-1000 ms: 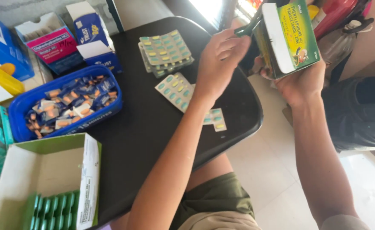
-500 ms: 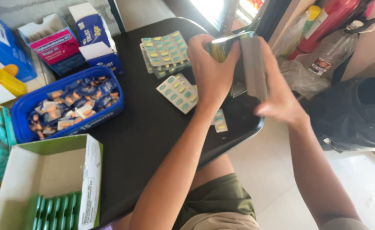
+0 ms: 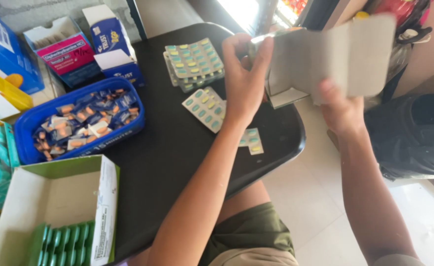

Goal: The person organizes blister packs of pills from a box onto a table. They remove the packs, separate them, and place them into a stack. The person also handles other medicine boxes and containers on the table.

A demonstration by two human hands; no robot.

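An opened grey cardboard carton (image 3: 325,56), its plain inner side and flaps turned toward the camera, is held up in the air just past the far right edge of the round black table (image 3: 177,162). The left hand (image 3: 244,81) clasps the carton's left end, fingers curled over its top edge and thumb behind. The right hand (image 3: 340,111) grips the carton from below, fingers closed on its lower flap.

On the table directly under the carton lie loose blister strips of yellow and teal tablets (image 3: 207,108), with a small cut piece (image 3: 251,140) nearer the table's rim. A neat stack of the same strips (image 3: 194,64) sits further back. To the left of these stands a blue plastic tray (image 3: 79,125) filled with small foil sachets. Behind the tray are open blue and pink medicine boxes (image 3: 74,51). At the table's near left corner rests a large open green-and-white box (image 3: 54,207) holding rows of green strips (image 3: 61,246).
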